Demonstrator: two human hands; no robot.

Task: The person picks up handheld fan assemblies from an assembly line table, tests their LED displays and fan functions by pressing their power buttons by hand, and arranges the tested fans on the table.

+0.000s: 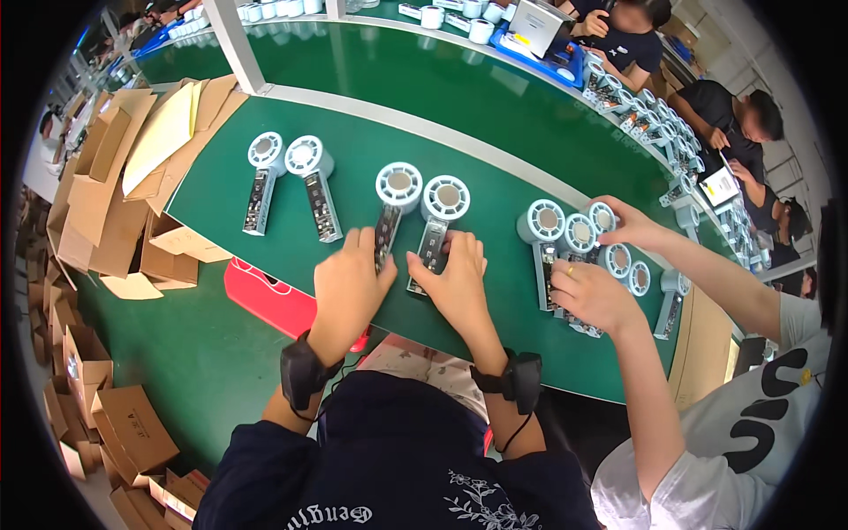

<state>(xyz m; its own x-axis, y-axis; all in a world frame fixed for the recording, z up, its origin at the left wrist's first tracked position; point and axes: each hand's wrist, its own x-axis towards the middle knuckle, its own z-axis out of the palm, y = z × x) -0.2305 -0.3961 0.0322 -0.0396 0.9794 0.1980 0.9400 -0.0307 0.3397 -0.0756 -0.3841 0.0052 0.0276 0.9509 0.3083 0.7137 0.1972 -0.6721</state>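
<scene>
Two light-blue handheld fans with round heads and uncovered handles lie side by side on the green table in front of me. My left hand [351,284] is closed on the lower handle of the left fan [387,231], its thumb along the side. Around the handle of the right fan [433,240], my right hand [456,281] has its thumb on one edge and its fingers on the other. Circuit boards show inside both handles. Farther left lie another fan [258,201] and a tilted one [321,206], untouched by me.
At my right, a co-worker's hands [590,290] reach over a cluster of fans [546,221]. Cardboard boxes [132,433] crowd the left floor, and a red stool [269,300] stands by the table. Beyond a pale rail [371,109] runs a green conveyor [380,66].
</scene>
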